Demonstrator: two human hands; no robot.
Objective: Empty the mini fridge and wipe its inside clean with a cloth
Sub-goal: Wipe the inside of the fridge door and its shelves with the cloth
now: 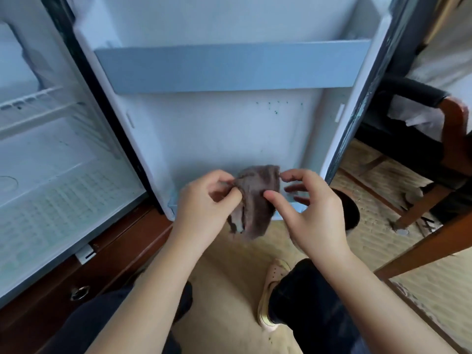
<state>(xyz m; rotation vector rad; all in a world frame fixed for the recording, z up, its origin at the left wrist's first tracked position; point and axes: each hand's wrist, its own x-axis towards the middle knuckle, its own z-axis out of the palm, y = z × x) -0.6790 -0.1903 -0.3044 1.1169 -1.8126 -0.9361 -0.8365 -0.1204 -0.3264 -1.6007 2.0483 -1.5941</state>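
Two grips; left hand and right hand fingers pinch the crumpled brown cloth.

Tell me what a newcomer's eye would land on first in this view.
The brown cloth, low in the centre, pinched between the left hand and the right hand before the open fridge door. Above it, the blue-grey door shelf spans the door, with dark specks on the white liner below its right end. At left, the fridge interior shows no food.

Bare forearms, dark trousers, a pale perforated shoe, its sole seemingly yellowish.
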